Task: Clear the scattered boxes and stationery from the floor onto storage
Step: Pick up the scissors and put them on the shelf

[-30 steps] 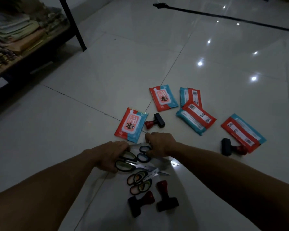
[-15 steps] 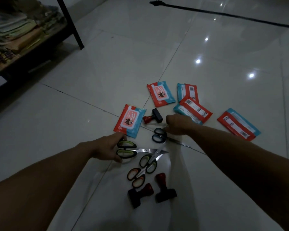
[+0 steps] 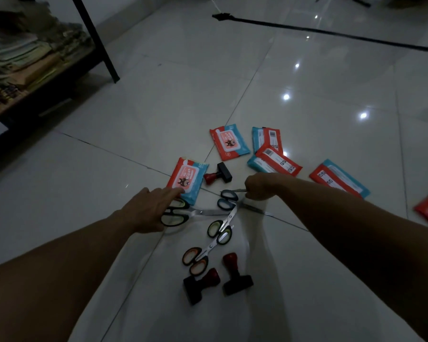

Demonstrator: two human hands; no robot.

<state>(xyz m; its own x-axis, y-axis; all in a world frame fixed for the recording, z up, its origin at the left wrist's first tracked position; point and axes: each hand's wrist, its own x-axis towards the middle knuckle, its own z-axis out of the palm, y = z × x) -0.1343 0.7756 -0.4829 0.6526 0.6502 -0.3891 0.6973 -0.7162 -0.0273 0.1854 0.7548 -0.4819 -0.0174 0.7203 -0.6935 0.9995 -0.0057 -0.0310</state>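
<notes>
The floor is made of big shiny white tiles that mirror the lamps. The left hand lies flat with straight fingers, touching the green-handled scissors and reaching the edge of a soft red and blue packet. The right hand is curled round a thin metal blade beside the blue-handled scissors; it seems to pinch it, but its fingers are hidden. Two more scissors lie near, one with green loops and one with orange loops. Chunky stamps with round red knobs sit close by. More flat packets lie farther off. A dark shelf holds stacked paper things.
</notes>
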